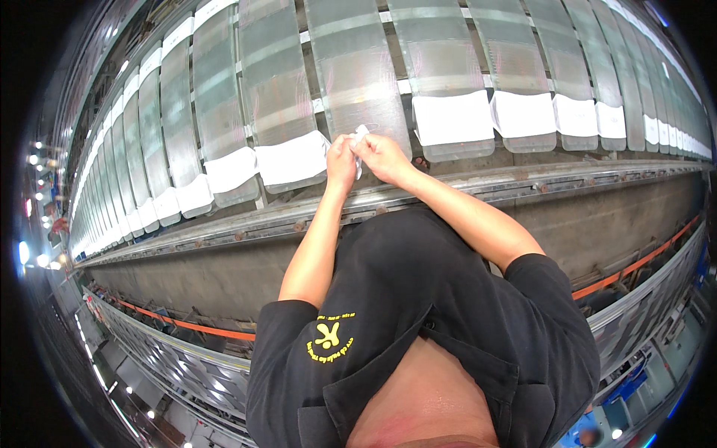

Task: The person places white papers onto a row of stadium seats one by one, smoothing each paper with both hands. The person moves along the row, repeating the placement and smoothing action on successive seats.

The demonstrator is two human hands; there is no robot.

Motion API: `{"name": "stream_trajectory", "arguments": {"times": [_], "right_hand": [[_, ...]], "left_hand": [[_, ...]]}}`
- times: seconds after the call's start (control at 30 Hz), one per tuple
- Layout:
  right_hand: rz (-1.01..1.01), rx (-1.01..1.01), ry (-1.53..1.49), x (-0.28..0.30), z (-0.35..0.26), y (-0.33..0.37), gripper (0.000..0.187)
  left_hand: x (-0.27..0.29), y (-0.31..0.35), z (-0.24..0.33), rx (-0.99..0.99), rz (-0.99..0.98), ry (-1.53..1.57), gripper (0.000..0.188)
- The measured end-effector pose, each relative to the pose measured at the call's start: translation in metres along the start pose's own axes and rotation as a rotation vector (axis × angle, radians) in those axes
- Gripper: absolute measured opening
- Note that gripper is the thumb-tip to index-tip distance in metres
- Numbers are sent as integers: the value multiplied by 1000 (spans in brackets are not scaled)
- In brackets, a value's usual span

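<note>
My left hand and my right hand meet over the near end of a long grey-green printing board. Fingers of both are closed on a small crumpled white piece of fabric, bunched between them. Part of it sticks up above the fingertips and a little hangs below; the rest is hidden by the hands. On the board to the left, a flat white fabric piece lies across the near end. Another white fabric piece lies flat on the board to the right.
Several similar boards stretch away to both sides, many with white pieces near their ends. A metal rail runs between me and the boards. Behind me are an orange bar and another row of boards. A person appears at lower right.
</note>
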State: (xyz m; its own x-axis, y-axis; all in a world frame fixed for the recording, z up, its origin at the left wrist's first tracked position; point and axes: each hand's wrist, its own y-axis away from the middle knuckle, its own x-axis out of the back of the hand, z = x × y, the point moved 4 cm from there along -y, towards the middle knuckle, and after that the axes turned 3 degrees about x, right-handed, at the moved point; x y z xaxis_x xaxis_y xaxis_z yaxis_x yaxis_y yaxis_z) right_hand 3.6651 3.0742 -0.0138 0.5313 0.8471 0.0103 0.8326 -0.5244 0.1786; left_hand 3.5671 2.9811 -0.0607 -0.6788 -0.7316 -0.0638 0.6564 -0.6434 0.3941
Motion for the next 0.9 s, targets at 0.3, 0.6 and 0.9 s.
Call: {"name": "stream_trajectory", "arguments": {"times": [0.3,0.6,0.9], "right_hand": [[-147,-82,-129,2,-30,59,27],[159,-93,181,87,5,10,35],[298,-72,744,114,34,2,43]], "left_hand": [[28,66,29,-190,18,-219,26],[75,13,43,-268,68,-466,23],[69,-18,49,-196,212,-911,44]]}}
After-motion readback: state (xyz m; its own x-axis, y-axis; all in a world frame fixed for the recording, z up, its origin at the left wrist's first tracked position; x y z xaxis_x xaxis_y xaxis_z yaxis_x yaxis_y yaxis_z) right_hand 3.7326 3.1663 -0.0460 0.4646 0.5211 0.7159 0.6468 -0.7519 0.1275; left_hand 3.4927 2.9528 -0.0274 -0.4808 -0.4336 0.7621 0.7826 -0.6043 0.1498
